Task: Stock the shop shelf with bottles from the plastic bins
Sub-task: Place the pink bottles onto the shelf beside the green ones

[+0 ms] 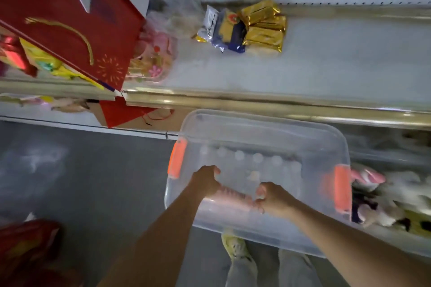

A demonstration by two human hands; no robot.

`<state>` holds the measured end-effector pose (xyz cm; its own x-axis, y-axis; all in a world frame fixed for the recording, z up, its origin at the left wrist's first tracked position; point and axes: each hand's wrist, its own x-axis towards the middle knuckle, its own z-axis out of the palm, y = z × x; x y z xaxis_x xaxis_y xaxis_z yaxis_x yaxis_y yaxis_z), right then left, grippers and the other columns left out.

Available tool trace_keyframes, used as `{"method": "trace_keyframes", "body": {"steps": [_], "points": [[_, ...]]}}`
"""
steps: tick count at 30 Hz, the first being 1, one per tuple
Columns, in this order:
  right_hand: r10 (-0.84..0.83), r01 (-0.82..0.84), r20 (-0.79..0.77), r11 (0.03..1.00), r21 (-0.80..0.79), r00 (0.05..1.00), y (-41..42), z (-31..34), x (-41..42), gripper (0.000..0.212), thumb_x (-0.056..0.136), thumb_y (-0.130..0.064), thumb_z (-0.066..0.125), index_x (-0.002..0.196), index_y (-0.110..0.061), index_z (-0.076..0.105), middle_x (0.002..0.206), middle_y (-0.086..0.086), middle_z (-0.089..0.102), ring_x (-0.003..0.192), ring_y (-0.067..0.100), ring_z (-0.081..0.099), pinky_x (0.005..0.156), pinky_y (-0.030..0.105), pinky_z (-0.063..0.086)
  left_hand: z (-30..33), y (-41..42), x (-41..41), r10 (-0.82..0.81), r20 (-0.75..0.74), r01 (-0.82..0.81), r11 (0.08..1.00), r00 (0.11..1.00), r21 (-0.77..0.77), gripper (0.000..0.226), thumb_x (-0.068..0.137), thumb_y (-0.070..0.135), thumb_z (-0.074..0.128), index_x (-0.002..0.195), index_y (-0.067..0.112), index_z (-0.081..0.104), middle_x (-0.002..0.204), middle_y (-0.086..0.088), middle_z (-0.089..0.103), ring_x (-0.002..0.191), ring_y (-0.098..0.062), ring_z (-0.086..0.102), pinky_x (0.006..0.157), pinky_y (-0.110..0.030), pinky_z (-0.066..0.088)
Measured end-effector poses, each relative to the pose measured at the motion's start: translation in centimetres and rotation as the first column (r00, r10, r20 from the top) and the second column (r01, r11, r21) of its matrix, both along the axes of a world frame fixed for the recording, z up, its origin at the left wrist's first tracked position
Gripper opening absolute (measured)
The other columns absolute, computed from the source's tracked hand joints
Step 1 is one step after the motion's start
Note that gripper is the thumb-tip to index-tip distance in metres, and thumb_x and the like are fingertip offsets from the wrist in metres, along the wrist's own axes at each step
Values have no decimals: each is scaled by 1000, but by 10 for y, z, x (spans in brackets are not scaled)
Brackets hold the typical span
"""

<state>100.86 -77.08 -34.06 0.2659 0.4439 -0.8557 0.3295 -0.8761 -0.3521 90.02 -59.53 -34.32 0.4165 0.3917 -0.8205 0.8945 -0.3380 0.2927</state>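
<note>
Hands (240, 190) on clear plastic bin (268, 133)

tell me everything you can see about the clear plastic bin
The clear plastic bin is a translucent rounded-corner tub with an orange latch handle on each short end. Both hands, left hand and right hand, grip its near rim, holding it off the floor by the shelf edge. Pale round bottle caps show blurrily inside.

Bottles (257, 158) in bin (314, 137) blurred (count unclear).

Clear lidded bin (268, 137), white-capped bottles (240, 155) inside
</note>
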Motion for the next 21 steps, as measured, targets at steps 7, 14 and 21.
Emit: {"method": "trace_keyframes", "body": {"steps": [7,14,21], "points": [[-135,122,-94,983,-139,986,-3,-57,-14,41,90,-26,60,124,-5,51,121,13,58,103,26,59,71,27,42,-59,-3,5,-220,-229,233,972,948,32,50,93,37,50,139,18,44,136,-12,43,127,-32,43,109,-40,29],[-145,140,-63,986,-85,987,-14,-68,-13,35,81,-9,60,116,-13,57,110,6,62,96,23,61,71,27,46,-65,3,7,-502,-265,485,865,823,-131,90,65,61,74,142,33,37,135,2,43,127,-35,36,104,-51,37],[-110,111,-14,990,86,994,-22,-40,24,46,85,-29,66,127,-14,54,113,4,63,92,17,62,78,25,50,-60,1,-9,-479,-189,464,878,857,-119,90,58,50,82,137,39,39,130,9,48,119,-26,48,99,-41,44]]}}
